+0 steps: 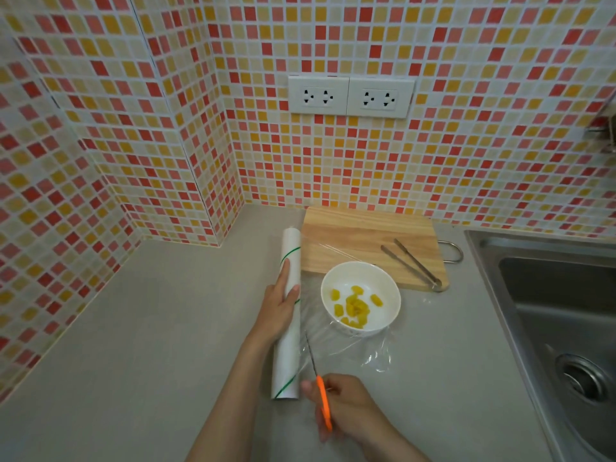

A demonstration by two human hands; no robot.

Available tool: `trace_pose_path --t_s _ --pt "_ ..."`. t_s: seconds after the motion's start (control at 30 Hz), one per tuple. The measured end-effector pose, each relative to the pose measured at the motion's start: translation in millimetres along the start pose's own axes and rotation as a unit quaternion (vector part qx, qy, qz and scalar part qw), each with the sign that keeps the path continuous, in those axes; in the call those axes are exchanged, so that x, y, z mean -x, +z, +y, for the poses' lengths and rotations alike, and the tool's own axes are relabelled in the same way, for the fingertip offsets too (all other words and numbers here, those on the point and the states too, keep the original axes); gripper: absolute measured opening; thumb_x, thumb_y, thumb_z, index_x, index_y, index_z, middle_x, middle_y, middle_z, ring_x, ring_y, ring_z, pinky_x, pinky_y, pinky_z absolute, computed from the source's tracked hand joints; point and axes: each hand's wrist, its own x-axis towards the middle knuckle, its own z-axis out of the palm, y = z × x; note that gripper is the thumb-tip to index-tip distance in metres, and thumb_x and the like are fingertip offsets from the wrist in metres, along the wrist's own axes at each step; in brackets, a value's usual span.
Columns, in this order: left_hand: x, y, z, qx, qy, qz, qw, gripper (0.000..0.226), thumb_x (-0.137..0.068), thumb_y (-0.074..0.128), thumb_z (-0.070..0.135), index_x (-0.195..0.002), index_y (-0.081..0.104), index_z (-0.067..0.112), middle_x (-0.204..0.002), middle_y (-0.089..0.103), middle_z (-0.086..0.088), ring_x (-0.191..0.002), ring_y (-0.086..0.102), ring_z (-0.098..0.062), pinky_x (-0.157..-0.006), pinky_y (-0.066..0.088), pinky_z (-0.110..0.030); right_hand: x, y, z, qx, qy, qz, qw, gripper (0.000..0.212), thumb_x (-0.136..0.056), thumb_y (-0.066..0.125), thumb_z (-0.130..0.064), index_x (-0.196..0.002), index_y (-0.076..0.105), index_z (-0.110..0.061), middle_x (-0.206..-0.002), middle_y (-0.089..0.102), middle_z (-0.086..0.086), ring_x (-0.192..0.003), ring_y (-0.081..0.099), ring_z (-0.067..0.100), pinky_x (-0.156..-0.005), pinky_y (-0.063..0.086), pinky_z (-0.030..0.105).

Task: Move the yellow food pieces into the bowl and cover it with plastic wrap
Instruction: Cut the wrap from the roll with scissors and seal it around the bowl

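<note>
Cutting board (368, 243): pale wood, lying flat on the counter against the back wall, with a metal loop handle at its right end.
Tongs (411, 263): metal, resting on the right part of the board, arms spread toward the wall and joined at the near end.
Sink (560, 295): stainless steel, set into the counter at the right (drain visible low in the basin).
Sockets (350, 96): two white double plates side by side on the wall above the board.
Wall tiles (133, 128): small squares in red, pink, yellow and cream.
Counter (150, 328): plain grey.
</note>
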Motion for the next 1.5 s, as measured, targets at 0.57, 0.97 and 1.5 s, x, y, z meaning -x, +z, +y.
trace_pose_path --t_s 0.57,0.97,1.5 --pt "6.4 -5.1 2.3 0.018 0.000 0.009 1.000 0.057 -0.099 0.039 0.027 -0.148 0.011 0.035 -0.152 0.030 -0.012 -0.141 0.026 -0.021 -0.112 0.020 -0.030 -31.0 1.7 -14.2 0.018 -0.026 0.062 0.998 0.053 -0.065 0.070 -0.061 -0.060 0.055 -0.011 -0.050 0.058 0.013 -0.031 0.052 0.012 -0.031 0.029 0.012" --pt "15.6 -12.4 5.8 0.035 0.007 0.011 0.999 0.058 -0.099 0.038 0.025 -0.149 0.009 0.031 -0.153 0.029 -0.013 -0.140 0.026 -0.023 -0.116 0.021 -0.035 -47.0 10.8 -33.1 -0.016 -0.041 0.080 0.996 0.050 -0.070 0.071 -0.054 -0.050 0.049 -0.013 -0.040 0.055 0.002 -0.031 0.052 0.013 -0.030 0.028 0.012" --pt "15.6 -18.6 -3.2 0.035 0.012 0.038 0.999 0.056 -0.099 0.038 0.022 -0.147 0.014 0.035 -0.093 0.053 0.015 -0.082 0.057 0.011 -0.072 0.041 -0.002 -75.2 13.4 -62.0 -0.043 -0.027 0.100 0.994 0.050 -0.074 0.069 -0.051 -0.053 0.052 -0.009 -0.046 0.055 0.008 -0.028 0.051 0.013 -0.027 0.026 0.010"
